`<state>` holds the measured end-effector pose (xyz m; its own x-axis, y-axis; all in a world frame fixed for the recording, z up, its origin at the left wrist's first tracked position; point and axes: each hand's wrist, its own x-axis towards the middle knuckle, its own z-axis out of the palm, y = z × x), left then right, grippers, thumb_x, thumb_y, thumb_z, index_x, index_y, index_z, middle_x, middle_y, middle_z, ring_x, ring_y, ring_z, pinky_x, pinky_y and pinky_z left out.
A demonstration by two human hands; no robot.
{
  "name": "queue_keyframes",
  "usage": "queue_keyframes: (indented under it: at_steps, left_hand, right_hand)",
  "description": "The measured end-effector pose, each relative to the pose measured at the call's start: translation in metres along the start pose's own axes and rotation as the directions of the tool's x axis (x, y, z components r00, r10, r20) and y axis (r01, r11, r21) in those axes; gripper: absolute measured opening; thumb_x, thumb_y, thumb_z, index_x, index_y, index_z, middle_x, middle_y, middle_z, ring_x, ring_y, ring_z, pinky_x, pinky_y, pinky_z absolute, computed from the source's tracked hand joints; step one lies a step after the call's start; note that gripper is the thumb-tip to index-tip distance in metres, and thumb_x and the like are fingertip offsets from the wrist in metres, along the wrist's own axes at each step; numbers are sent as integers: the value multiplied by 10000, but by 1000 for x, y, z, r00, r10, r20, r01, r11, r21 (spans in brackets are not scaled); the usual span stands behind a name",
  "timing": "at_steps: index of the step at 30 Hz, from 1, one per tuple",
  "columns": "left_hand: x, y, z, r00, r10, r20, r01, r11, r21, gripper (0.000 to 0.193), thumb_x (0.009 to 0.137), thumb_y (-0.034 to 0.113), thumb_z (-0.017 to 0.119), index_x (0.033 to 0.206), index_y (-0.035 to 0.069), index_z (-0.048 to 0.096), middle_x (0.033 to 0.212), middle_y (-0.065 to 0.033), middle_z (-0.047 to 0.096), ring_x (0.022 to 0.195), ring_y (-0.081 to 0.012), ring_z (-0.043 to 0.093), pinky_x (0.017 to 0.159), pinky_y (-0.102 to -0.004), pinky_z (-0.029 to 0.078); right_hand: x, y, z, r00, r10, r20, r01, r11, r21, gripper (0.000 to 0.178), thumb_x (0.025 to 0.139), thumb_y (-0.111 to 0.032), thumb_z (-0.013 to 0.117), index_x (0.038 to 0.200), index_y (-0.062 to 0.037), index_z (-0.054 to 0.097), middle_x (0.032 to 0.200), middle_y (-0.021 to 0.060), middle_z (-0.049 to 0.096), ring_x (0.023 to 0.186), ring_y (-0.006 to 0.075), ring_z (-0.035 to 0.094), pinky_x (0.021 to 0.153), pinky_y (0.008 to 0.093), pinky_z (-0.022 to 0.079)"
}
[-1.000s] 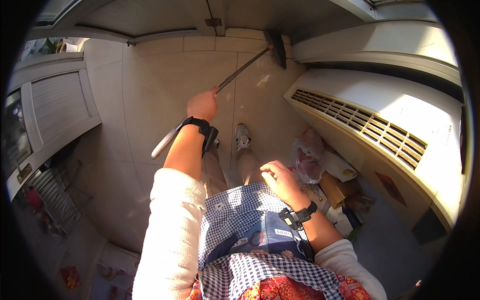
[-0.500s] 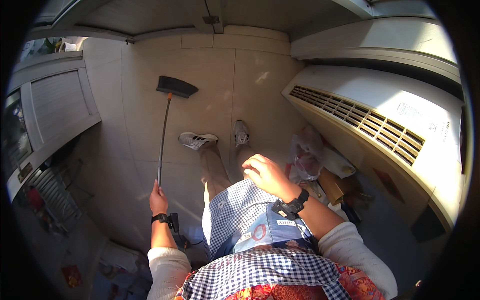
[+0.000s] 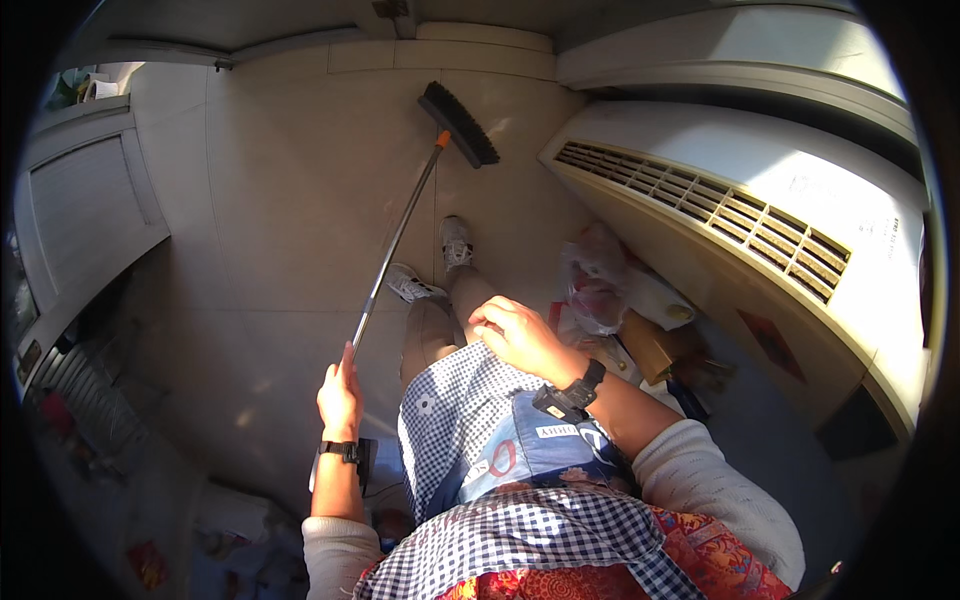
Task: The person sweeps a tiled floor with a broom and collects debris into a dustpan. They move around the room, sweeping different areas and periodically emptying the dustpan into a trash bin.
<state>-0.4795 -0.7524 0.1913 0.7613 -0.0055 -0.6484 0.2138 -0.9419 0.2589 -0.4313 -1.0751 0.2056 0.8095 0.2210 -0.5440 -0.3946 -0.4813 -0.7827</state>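
Note:
A long-handled broom (image 3: 398, 243) slants away from me, its dark bristled head (image 3: 459, 126) on the tiled floor beyond my feet. The head is joined to the metal pole by an orange collar (image 3: 442, 140). My left hand (image 3: 341, 402) is closed round the near end of the pole. In front of my checked apron (image 3: 470, 385) hovers my right hand (image 3: 524, 340), with nothing in it, its fingers loosely bent and the thumb apart. Both wrists carry black strapped devices. My shoes (image 3: 456, 243) stand on the floor between the broom and the apron.
A white unit with a slatted grille (image 3: 715, 220) runs along the right. Beside it lie a clear plastic bag (image 3: 597, 285) and a brown cardboard box (image 3: 655, 345). A pale panelled door (image 3: 95, 195) stands at the left, near a metal rack (image 3: 80, 385).
The broom head has swung right and farther away, turning to a steep slant. My left hand has shifted slightly right with the pole. My feet have shifted; my right hand stays before the apron.

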Motion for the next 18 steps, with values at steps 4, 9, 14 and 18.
queue_keyframes:
  at_steps: [4, 9, 14, 18]
  left_hand:
    - [114, 98, 30, 971, 213, 111, -225, 969, 101, 456, 887, 159, 462, 1326, 272, 404, 882, -143, 571, 743, -337, 611, 630, -439, 507]
    - [174, 165, 35, 983, 115, 146, -142, 973, 185, 465, 897, 150, 424, 1339, 279, 362, 1001, -160, 567, 853, -357, 613, 691, -444, 513]
    - [124, 75, 25, 991, 128, -24, -120, 971, 207, 541, 833, 63, 429, 1341, 244, 383, 885, -153, 569, 738, -329, 627, 622, -404, 517]
    - [26, -32, 5, 919, -392, -34, 388, 917, -92, 349, 879, 154, 523, 1223, 213, 534, 771, -107, 544, 645, -298, 597, 578, -382, 502]
  right_hand:
    - [-11, 5, -2, 1000, 7, -28, -7, 1000, -16, 127, 797, -123, 577, 896, -46, 596, 869, 92, 576, 772, 240, 600, 704, 347, 484]
    - [-20, 8, 7, 998, 56, -32, -58, 997, -58, 124, 797, -116, 592, 892, -37, 596, 868, 85, 577, 749, 217, 608, 688, 328, 487]
    - [-34, -1, 23, 997, 46, 57, -40, 993, -107, 179, 800, -125, 539, 945, -37, 596, 934, 105, 583, 825, 238, 606, 738, 331, 488]
    - [-40, -6, 33, 1000, 0, 21, 1, 998, -66, 181, 795, -121, 529, 942, -41, 598, 921, 104, 583, 836, 260, 599, 741, 346, 480]
